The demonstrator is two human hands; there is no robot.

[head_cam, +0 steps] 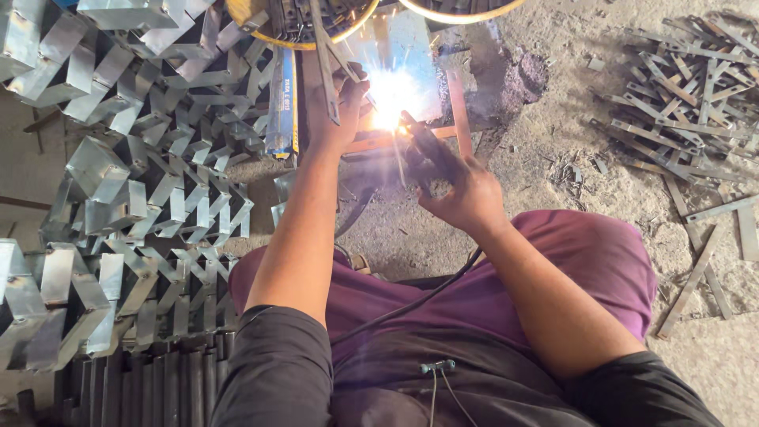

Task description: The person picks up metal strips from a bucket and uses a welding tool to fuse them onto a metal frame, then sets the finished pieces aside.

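Observation:
My right hand (462,194) grips a dark welding electrode holder (423,146), its tip pointing up-left into a bright white arc flash (393,99). A black cable (411,304) runs from the holder back over my purple-clad lap. My left hand (341,107) is closed around a thin flat metal strip (326,67) that stands tilted just left of the flash. The strip meets rusty flat bars (458,103) lying on the ground at the weld spot. The glare hides the joint itself.
Stacks of bent shiny zigzag metal pieces (134,182) fill the left side. A pile of cut flat metal strips (688,87) lies at the upper right on the dusty concrete floor (569,47). A yellow ring (261,35) lies at the top.

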